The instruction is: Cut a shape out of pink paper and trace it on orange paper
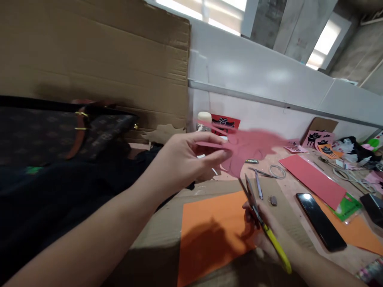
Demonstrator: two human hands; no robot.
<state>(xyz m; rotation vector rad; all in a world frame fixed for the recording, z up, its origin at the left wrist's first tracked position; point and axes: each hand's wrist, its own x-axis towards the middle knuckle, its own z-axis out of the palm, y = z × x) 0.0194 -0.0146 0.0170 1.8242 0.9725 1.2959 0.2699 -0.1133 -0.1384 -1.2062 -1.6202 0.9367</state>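
My left hand (pixel 191 159) is raised over the table with its fingers pinched on a pink paper cut-out (pixel 251 145), which is smeared by motion. Lower right, my right hand (pixel 269 233) is closed round yellow-handled scissors (pixel 260 215); their blades point up towards the pink paper. Under both hands lies an orange paper sheet (pixel 215 231) on brown cardboard.
A dark patterned bag (pixel 60 131) sits at the left before a big cardboard panel (pixel 104 59). A black phone (pixel 321 221), a red sheet (pixel 314 179), a craft knife (pixel 259 189), a wire loop (pixel 278 171) and paper cut-outs (pixel 321 141) lie to the right.
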